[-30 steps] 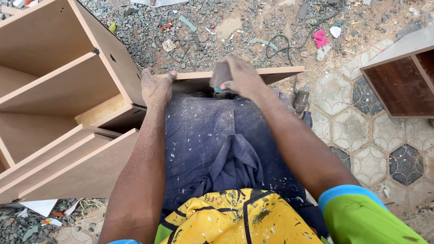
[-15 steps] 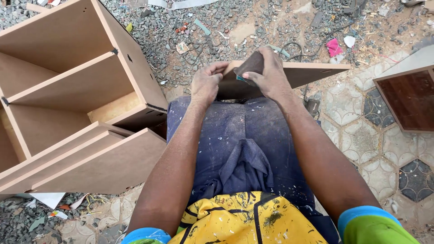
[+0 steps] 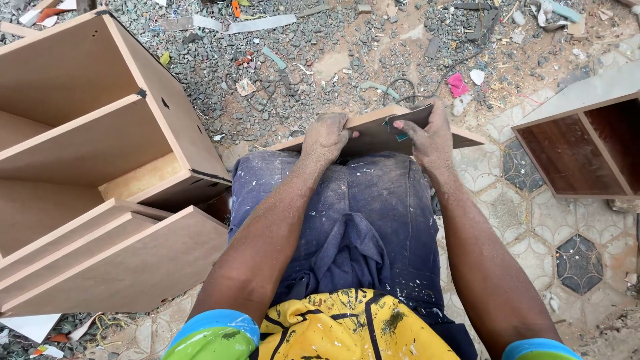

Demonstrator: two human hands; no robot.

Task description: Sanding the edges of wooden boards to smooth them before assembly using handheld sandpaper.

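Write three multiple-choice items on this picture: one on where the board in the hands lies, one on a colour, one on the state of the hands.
1. Where does the brown board lie?
A. across the person's knees
B. inside the big shelf unit
C. flat on the gravel

2. What colour is the small scrap on the gravel beyond the board?
A. blue
B. pink
C. black

3. How are the hands placed?
A. both hang free at the sides
B. only one touches the board
C. both rest on the board

Answers:
1 A, the board spans the dark trousers at the knees.
2 B, the scrap is bright pink against the grey gravel.
3 C, the left hand grips the board's near edge and the right hand presses on its top, with a small dark piece under its fingers.
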